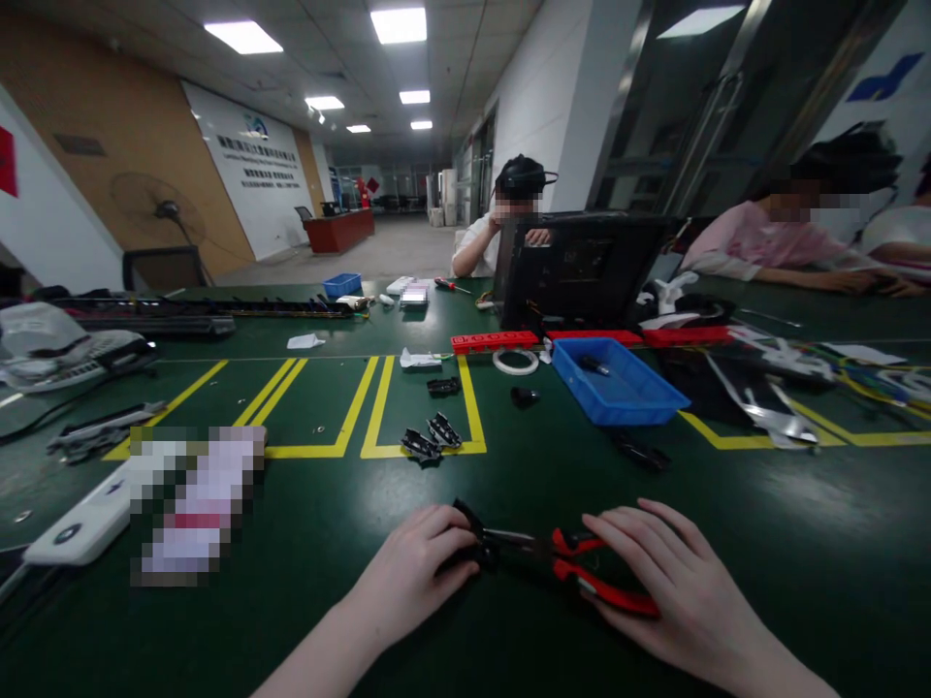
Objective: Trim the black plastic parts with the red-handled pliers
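one part in hand, work on it unfinished

we have the black part (pixel 489 555) low over the green table (pixel 524 494), in front of us, between our two hands. our left hand (pixel 429 553) pinches it between thumb and fingers, which hide much of it. our right hand (pixel 669 572) is wrapped loosely about the red pliers (pixel 565 570), fingers along the upper handle and thumb by the lower one, with the two handles standing apart. the slim nose of the pliers reaches the part; we cannot tell whether it bites on it or only touches.

we judge that we are midway through this one piece: the tool is at it, and nothing shows it as finished. what exactly has been done to it we cannot make out.

beyond our hands, two black clips (pixel 422 446) (pixel 444 431) lie side by side within the yellow lines (pixel 476 412), and a third clip (pixel 443 386) lies just behind them. whether these are done or waiting, the view does not settle. a black cap (pixel 524 396) sits to their right, near the blue tray (pixel 618 412), which has a small dark piece (pixel 594 364) in it. we count none of these as handled now; only the pinched part is being worked on.
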{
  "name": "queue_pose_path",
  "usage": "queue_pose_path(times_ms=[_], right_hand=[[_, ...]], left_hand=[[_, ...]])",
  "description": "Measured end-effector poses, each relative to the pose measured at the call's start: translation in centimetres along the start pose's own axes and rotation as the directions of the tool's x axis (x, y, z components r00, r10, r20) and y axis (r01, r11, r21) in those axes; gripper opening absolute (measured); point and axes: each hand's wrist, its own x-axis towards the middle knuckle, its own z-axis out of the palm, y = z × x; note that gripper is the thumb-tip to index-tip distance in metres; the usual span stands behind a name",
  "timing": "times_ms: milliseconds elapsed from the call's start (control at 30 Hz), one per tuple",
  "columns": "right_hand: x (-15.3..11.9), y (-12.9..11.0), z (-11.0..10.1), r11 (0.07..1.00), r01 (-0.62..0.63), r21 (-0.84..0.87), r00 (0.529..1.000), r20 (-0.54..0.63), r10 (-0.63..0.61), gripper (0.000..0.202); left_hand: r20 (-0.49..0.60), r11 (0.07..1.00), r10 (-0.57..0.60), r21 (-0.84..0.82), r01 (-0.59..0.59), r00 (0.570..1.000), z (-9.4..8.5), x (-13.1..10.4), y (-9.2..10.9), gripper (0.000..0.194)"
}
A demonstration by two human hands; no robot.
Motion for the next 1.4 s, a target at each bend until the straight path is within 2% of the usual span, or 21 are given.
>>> queue_pose_path(times_ms=[200, 367, 600, 900, 1100, 1267, 1400], right_hand=[[0.2, 0.2, -0.3, 0.999, -0.031, -0.02, 0.999, 0.033, 0.032, 0.043], [-0.3, 0.6, 0.1, 0.997, -0.082, 0.009, 0.997, 0.009, 0.082, 0.042], [0.7, 0.4, -0.9, 0.997, -0.075, -0.002, 0.997, 0.011, 0.075, 0.041], [1.1, 0.0, -0.4, 0.999, 0.011, -0.037, 0.999, 0.034, -0.01, 0.048], [1.4, -0.2, 0.3, 0.999, 0.051, -0.003, 0.996, 0.069, -0.05, 0.054], [1.5, 0.0, 0.8, 0.995, 0.102, -0.013, 0.989, 0.107, -0.1, 0.051], [2.4, 0.1, 1.1, 0.996, 0.074, -0.047, 0.987, 0.149, -0.066, 0.052]], left_hand=[[-0.004, 0.999, 0.036, -0.008, -0.036, 0.999, 0.1, -0.4, -0.1, 0.027], [0.015, 0.999, 0.033, -0.035, -0.033, 0.999, 0.0, -0.4, -0.3, 0.026], [0.02, 0.997, 0.071, 0.038, -0.072, 0.997, 0.1, -0.5, -0.3, 0.028], [0.039, 0.981, 0.161, 0.107, -0.164, 0.986, 0.3, -0.5, -0.6, 0.033], [0.029, 0.98, 0.178, 0.084, -0.18, 0.984, -0.1, -0.4, -0.3, 0.032], [0.022, 0.981, 0.182, 0.069, -0.184, 0.983, -0.6, -0.4, -0.1, 0.033], [0.014, 0.984, 0.161, 0.08, -0.162, 0.987, -0.4, -0.4, -0.3, 0.033]])
